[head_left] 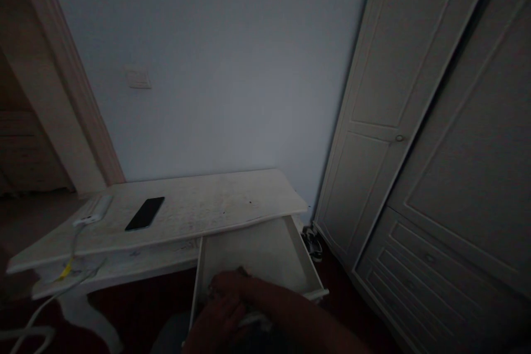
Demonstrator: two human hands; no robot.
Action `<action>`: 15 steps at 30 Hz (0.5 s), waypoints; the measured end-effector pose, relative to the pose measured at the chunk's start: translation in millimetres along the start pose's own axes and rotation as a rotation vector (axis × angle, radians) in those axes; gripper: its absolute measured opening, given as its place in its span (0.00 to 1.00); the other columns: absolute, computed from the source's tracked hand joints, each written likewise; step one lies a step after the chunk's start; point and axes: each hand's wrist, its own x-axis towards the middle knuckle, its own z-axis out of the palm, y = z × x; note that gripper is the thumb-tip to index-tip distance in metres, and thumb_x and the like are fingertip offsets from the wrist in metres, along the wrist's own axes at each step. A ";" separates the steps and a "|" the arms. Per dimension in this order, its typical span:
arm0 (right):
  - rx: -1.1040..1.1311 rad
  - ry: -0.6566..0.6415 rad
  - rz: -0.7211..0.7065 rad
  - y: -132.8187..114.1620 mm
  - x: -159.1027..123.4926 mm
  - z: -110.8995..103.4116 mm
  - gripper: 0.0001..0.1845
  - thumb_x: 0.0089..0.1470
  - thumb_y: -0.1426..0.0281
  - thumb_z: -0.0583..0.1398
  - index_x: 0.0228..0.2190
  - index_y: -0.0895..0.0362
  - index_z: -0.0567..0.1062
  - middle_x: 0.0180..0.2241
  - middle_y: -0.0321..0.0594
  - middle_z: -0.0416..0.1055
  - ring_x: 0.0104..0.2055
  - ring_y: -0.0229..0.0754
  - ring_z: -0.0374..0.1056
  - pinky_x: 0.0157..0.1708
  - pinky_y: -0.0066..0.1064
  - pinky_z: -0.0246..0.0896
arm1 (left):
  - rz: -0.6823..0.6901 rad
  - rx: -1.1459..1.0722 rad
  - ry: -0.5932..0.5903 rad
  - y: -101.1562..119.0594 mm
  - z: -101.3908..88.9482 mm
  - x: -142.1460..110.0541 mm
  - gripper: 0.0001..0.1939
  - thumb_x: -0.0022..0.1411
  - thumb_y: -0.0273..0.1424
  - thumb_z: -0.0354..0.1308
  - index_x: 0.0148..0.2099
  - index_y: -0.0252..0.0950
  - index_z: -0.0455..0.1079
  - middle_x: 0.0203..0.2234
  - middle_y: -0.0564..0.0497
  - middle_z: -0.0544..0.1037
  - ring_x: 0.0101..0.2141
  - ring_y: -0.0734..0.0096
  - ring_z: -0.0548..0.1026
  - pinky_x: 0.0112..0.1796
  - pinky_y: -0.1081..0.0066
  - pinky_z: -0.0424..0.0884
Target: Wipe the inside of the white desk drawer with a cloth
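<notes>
A pale drawer is pulled out of the white table. Over its front left part, my right hand reaches in from the right with its fingers curled. My left hand lies close below it, the fingers bent toward the right hand. The two hands are together on something small that the dim light and the hands hide. Something whitish shows just under them, too dark to name. The visible back part of the drawer shows a bare bottom.
A phone and a white power strip with a cable lie on the tabletop's left. Shoes stand on the dark red floor by the drawer. A tall wardrobe rises at right, and a wall switch is behind.
</notes>
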 end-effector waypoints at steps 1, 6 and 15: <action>-0.008 -0.057 -0.012 -0.4 -5.7 2.4 0.13 0.49 0.75 0.68 0.18 0.56 0.72 0.20 0.33 0.76 0.23 0.42 0.71 0.25 0.29 0.64 | 0.005 -0.001 -0.011 0.3 -3.5 1.8 0.20 0.65 0.31 0.70 0.58 0.48 0.78 0.53 0.48 0.87 0.49 0.51 0.86 0.50 0.60 0.84; -0.028 -0.203 -0.128 21.8 -52.3 -14.4 0.07 0.50 0.71 0.70 0.25 0.56 0.77 0.29 0.35 0.80 0.31 0.41 0.74 0.33 0.28 0.66 | -0.014 -0.006 -0.013 0.2 -15.4 9.3 0.19 0.65 0.33 0.69 0.57 0.46 0.77 0.52 0.48 0.87 0.48 0.54 0.87 0.47 0.64 0.84; -0.206 0.131 0.256 112.9 -151.6 -85.6 0.36 0.41 0.70 0.76 0.54 0.55 0.77 0.59 0.49 0.76 0.59 0.53 0.72 0.58 0.35 0.64 | -0.042 0.025 -0.058 -5.2 10.2 -6.4 0.17 0.65 0.36 0.70 0.55 0.48 0.75 0.50 0.49 0.87 0.47 0.58 0.86 0.46 0.67 0.82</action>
